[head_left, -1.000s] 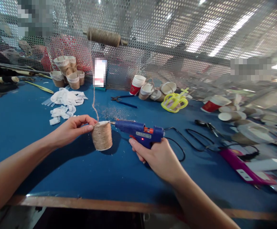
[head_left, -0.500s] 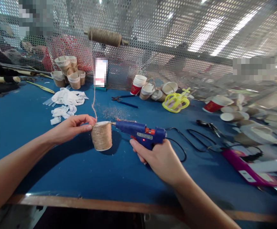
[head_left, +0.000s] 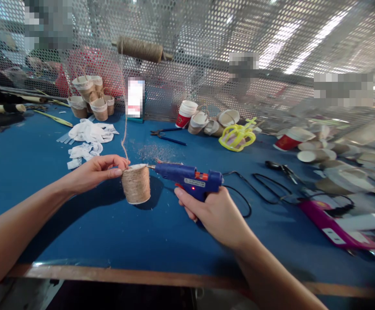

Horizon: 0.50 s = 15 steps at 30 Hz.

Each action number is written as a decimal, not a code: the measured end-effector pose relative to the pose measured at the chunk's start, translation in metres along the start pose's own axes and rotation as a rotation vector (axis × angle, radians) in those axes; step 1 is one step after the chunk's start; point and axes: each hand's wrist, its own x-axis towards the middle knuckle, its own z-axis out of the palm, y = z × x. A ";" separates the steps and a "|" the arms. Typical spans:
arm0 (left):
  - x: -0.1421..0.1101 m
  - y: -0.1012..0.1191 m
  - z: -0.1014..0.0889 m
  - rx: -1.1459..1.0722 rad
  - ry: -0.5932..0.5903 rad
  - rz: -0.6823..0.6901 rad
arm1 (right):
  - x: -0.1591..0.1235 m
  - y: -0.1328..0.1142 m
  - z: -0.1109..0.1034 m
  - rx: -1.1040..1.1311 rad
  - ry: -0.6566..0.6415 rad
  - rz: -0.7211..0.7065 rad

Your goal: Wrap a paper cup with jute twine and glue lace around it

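Observation:
My left hand (head_left: 105, 168) is closed on the rim of a small paper cup (head_left: 136, 185) wrapped in jute twine, thumb and fingers pinching its upper left side. From there a strand of twine (head_left: 123, 144) runs up to a spool (head_left: 140, 49) on the mesh. Wrapped around its grip, my right hand (head_left: 207, 206) holds a blue hot glue gun (head_left: 187, 175) with its red light lit. The metal nozzle (head_left: 150, 166) points left and meets the cup's upper right rim, or lies very close to it. The cup hangs slightly tilted above the table.
Twine-covered cups (head_left: 98, 108) are stacked at the back left beside white lace (head_left: 90, 130). Pliers (head_left: 168, 137), a red-and-white cup stack (head_left: 186, 114) and a yellow crown-shaped frame (head_left: 238, 137) lie behind the gun. To the right are a black cord (head_left: 271, 185) and a magenta box (head_left: 332, 226).
Both hands, the cup and the glue gun appear almost unmoved. The whole view has shifted very slightly. The nozzle stays at the cup's right rim.

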 end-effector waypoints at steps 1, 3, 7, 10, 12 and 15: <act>0.000 0.000 0.000 0.002 -0.003 0.000 | 0.000 0.000 0.000 0.004 0.002 -0.002; 0.000 -0.001 0.000 0.008 -0.005 0.003 | -0.001 0.000 0.000 0.001 0.007 -0.001; 0.000 -0.001 0.000 0.025 -0.001 0.014 | -0.002 -0.001 0.001 -0.001 0.003 0.009; 0.000 0.000 0.002 0.049 0.005 0.013 | -0.003 -0.002 0.004 0.031 -0.004 0.004; 0.000 -0.001 0.002 0.057 0.005 0.021 | -0.003 0.000 0.006 0.061 0.004 0.000; 0.001 -0.001 0.003 0.055 0.003 0.037 | -0.002 0.005 0.012 0.104 0.039 -0.007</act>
